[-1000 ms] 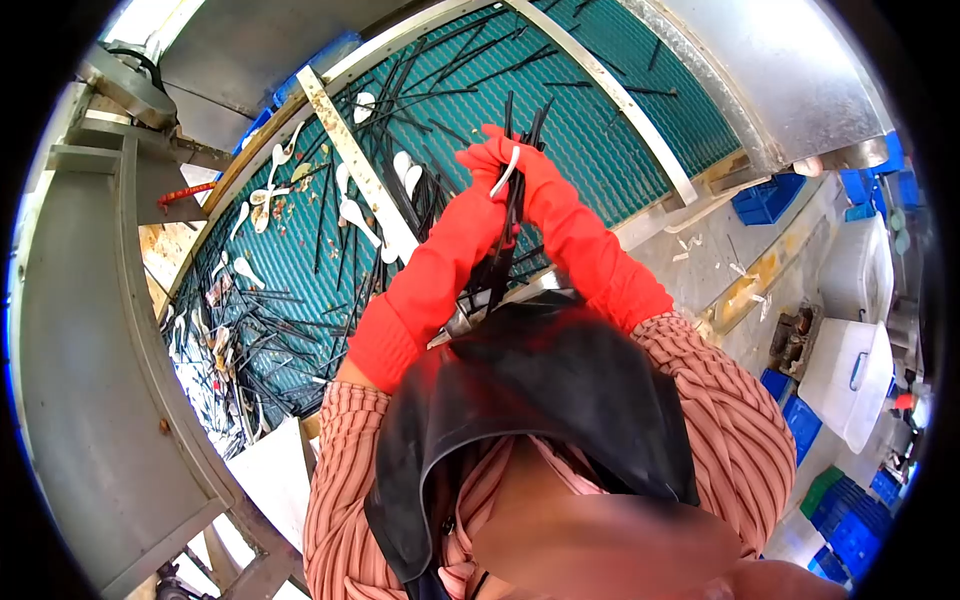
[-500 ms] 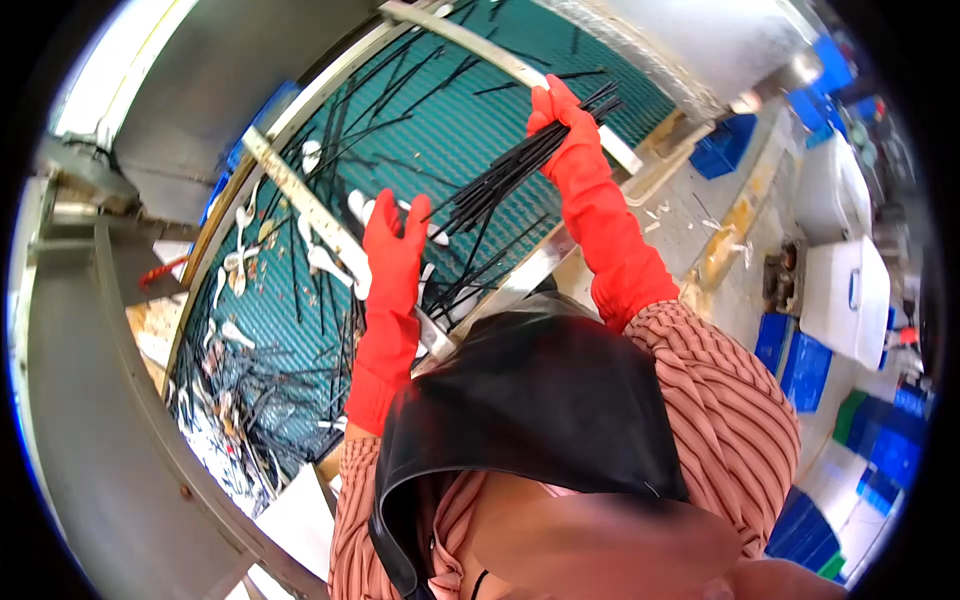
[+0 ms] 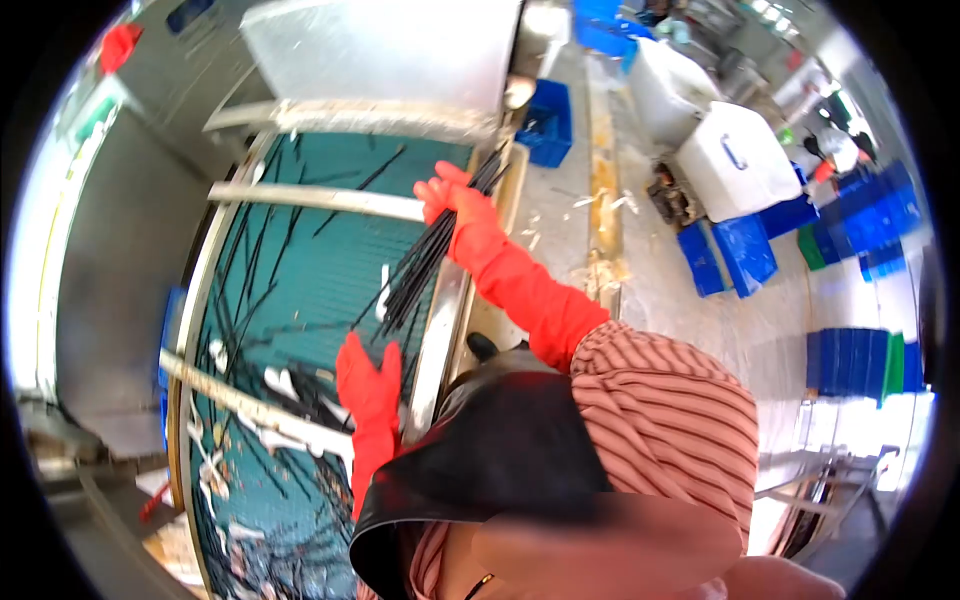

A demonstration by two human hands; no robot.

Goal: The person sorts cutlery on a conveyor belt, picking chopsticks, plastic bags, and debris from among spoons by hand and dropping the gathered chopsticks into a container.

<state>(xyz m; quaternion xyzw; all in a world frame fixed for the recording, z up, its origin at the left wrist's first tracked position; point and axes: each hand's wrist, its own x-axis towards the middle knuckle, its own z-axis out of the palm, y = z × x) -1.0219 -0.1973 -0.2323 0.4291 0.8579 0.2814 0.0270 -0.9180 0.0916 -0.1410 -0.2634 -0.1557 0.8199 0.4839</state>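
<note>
Both my hands wear red rubber gloves. My right hand is closed around a bundle of black chopsticks, held slantwise above the right side of the green ridged belt. Just below the bundle's lower end, my left hand has its thumb and fingers apart with nothing visible between them. A white spoon lies beside the bundle, and another white spoon rests on the belt left of my left hand. Loose black chopsticks are scattered along the belt's left side.
Two pale crossbars, an upper crossbar and a lower crossbar, span the belt. A metal rail edges it on the right. Mixed chopsticks and litter pile up nearest me. A blue crate and white bins stand on the floor.
My view has turned, so the belt and hands appear farther left. The right hand still grips the bundle, which now hangs more steeply. My left hand remains open near its lower end.
</note>
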